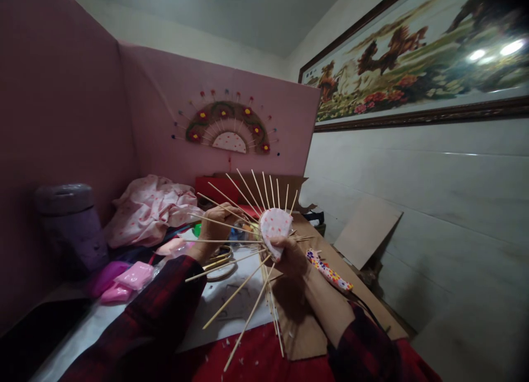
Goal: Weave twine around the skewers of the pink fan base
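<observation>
Stick fan (270, 227) is being held above the left edge of the cardboard (303, 340), its spotted pad (280, 224) facing the wearer and its sticks (237, 292) radiating outward. The right hand (290, 259) is gripping the pad's lower part, fingers closed on it, thumb lying across the printed face. The left hand (217, 222) is hovering left of the cardboard, behind several sticks; its fingers are curling narrowly, and whether they are pinching a stick cannot be told. From those fingers the pad is lying to the right, the long axes of the nearest sticks running towards that hand. The right hand is sitting nearer, touching the pad. A floral-print roll (329, 272) is lying on the cardboard; a decorated fan (225, 112) is hanging beyond it
</observation>
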The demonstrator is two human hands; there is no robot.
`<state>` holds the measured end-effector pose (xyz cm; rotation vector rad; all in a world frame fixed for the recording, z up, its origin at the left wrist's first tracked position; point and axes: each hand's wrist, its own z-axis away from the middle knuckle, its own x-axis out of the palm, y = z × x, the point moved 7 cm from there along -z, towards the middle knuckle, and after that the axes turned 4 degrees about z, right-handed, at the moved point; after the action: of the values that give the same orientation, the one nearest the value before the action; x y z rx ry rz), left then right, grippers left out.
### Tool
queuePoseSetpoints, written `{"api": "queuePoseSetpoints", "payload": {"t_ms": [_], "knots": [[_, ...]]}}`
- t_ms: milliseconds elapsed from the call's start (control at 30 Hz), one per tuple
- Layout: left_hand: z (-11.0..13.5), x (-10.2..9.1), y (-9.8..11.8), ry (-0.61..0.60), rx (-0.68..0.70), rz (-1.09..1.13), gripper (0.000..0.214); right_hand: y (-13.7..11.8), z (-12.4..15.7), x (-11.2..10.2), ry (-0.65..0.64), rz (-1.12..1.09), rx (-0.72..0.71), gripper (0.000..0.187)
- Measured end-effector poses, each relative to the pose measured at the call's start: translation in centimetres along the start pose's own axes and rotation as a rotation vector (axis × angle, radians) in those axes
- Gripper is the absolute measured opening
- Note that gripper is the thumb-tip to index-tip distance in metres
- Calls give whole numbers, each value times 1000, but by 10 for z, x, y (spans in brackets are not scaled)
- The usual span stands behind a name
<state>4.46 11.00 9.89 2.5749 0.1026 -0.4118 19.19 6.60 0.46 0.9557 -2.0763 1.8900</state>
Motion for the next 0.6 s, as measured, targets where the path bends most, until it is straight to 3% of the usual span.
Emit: {"api": "queuePoseSetpoints", "payload": {"t_ms": [267, 600], "knots": [[-5, -28, 11, 143, 233, -424, 18, 6, 0, -4, 71, -78, 74, 24], [-9, -67, 17, 339, 316, -484, 15, 7, -4, -10, 10, -64, 56, 15]]}}
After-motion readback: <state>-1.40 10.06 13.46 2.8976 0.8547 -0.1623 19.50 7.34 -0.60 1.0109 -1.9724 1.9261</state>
